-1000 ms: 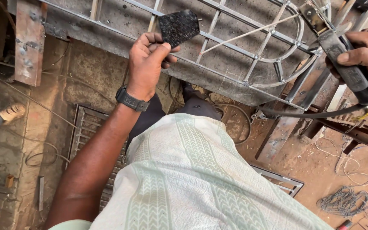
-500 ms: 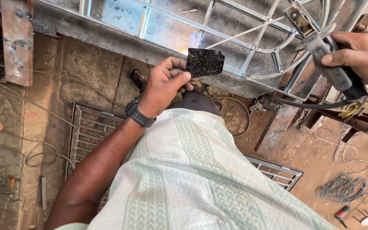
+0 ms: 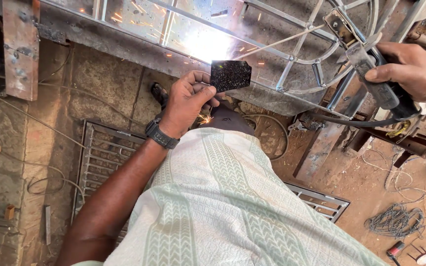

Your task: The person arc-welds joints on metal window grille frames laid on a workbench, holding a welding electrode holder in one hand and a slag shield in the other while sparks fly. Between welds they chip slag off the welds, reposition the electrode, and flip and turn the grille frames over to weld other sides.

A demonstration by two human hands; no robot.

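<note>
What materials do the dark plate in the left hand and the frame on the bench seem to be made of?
Dark plate: probably tinted glass, black, flat and speckled. Frame: bare grey metal bars, dull finish, with sparks flying from it. Left hand pinches the plate's edge.

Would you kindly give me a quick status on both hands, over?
Left hand holds dark shield glass. Right hand grips electrode holder. Arc sparking on metal grille frame. Nothing blocking.

Weld point point(image 3: 208, 44) lost in white glare

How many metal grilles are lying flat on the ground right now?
2: one grille on the ground below the left hand, another grille right of the shirt; its cloth may hide more.
</note>
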